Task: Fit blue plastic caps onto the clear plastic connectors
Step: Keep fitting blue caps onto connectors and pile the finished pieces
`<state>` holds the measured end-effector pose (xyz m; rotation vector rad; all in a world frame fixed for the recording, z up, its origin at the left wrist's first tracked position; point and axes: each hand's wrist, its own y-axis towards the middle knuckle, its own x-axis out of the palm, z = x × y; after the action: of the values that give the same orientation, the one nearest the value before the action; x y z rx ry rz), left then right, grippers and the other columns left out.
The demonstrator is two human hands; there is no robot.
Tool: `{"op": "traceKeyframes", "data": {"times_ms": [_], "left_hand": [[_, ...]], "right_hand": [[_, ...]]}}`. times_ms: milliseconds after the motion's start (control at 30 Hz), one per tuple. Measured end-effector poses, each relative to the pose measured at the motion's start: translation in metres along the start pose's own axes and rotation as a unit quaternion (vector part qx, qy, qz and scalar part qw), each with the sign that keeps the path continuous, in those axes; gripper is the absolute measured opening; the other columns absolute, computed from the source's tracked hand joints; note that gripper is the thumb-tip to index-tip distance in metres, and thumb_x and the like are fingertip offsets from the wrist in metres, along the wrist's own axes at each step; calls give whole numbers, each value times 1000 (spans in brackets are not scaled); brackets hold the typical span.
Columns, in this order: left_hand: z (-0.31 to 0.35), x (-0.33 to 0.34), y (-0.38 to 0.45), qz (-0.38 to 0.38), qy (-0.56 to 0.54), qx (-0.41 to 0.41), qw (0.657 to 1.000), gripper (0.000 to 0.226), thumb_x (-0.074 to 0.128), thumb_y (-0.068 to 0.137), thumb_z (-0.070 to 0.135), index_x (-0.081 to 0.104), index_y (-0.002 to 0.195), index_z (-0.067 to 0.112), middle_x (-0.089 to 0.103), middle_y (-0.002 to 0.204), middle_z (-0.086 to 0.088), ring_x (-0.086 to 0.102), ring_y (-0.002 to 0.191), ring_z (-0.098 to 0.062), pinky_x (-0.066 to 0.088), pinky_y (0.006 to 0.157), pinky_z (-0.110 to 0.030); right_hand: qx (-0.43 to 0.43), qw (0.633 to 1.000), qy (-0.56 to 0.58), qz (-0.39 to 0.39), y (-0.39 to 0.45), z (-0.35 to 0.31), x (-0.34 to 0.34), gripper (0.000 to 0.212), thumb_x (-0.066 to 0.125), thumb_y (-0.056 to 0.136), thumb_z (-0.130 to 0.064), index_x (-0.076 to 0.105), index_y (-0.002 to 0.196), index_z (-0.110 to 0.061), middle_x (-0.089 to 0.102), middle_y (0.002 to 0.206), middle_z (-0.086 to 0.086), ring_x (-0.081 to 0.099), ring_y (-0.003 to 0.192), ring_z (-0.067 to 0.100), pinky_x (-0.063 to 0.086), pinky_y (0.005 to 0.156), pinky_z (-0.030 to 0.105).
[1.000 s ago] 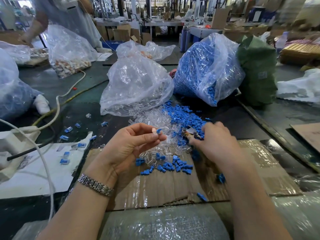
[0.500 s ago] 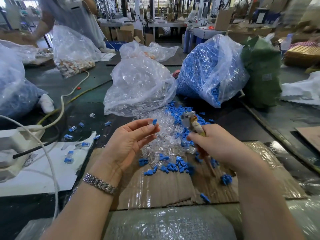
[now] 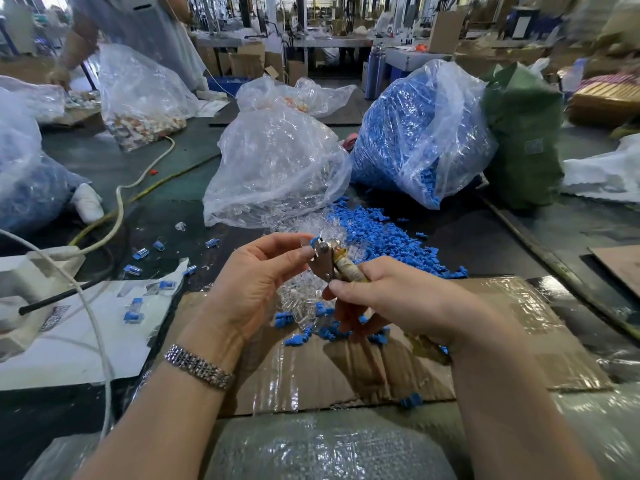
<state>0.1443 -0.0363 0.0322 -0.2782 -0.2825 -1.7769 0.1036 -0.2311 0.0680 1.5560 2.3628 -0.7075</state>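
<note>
Ahead of you a clear bag of transparent connectors slumps beside a fuller bag of blue caps, both spilling into a mixed heap on the dark table. Nearer you lies taped cardboard. Your right hand grips pliers by the wrapped handles. Your left hand pinches a small blue cap with a clear piece at the fingertips, touching the plier tip.
</note>
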Motion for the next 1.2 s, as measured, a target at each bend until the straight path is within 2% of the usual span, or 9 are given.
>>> {"op": "traceKeyframes", "data": {"times_ms": [267,433,600,733,800,867,1000,1133,1200], "left_hand": [[-3,0,-2,12,57,28,998,32,85,68,22,81,98,12,76,108,-16,68,114,-33,47,109,-50],[-4,-1,-4,18,109,46,993,23,80,74,21,82,97,19,78,104,-8,72,107,-20,52,101,-38],[-5,-2,0,24,143,72,987,21,80,74,25,82,94,25,79,100,-3,74,99,-14,56,86,-23],[0,-15,1,102,174,90,975,14,79,82,19,78,92,28,77,96,-2,71,88,-12,56,78,-25],[4,-24,1,181,256,120,942,15,75,88,12,73,89,26,75,90,2,69,83,-3,55,74,-18],[10,-28,0,282,366,137,876,16,69,90,9,67,88,25,68,89,6,64,79,1,52,69,-16],[16,-35,0,394,539,125,734,16,63,87,6,69,97,18,57,111,-12,53,110,-33,45,96,-47],[5,-30,2,240,581,137,765,23,61,89,3,72,100,20,58,103,0,58,91,-16,41,74,-24],[-4,-28,5,167,622,101,758,24,59,94,8,73,108,22,58,103,4,54,86,-7,36,69,-15]], "right_hand": [[9,1000,-2,30,2,-1,6,52,56,100,-46,69,99,4,69,75,9,70,72,31,57,87,58],[12,998,-26,54,1,-4,11,57,53,100,-52,70,88,1,63,59,1,64,54,21,59,77,51],[14,998,-1,54,5,-2,11,55,54,98,-56,73,86,-6,77,82,12,75,76,33,60,83,52],[6,997,29,74,4,7,-4,47,58,97,-54,73,93,-10,73,72,1,72,68,23,62,75,43],[-2,990,18,137,2,14,-15,47,61,96,-52,68,86,-6,67,66,0,65,61,19,57,68,42],[0,975,-38,218,1,20,-24,45,63,94,-51,57,73,-12,58,61,1,56,57,19,46,60,37],[84,920,-230,307,6,27,-30,41,60,95,-52,50,78,-15,59,81,5,55,72,22,34,57,35],[163,895,-298,287,17,34,-26,45,59,96,-54,56,106,-10,54,116,15,54,106,34,42,77,38],[179,887,-316,285,21,36,-25,50,59,96,-54,57,116,-9,50,122,17,51,112,35,45,85,41]]}}
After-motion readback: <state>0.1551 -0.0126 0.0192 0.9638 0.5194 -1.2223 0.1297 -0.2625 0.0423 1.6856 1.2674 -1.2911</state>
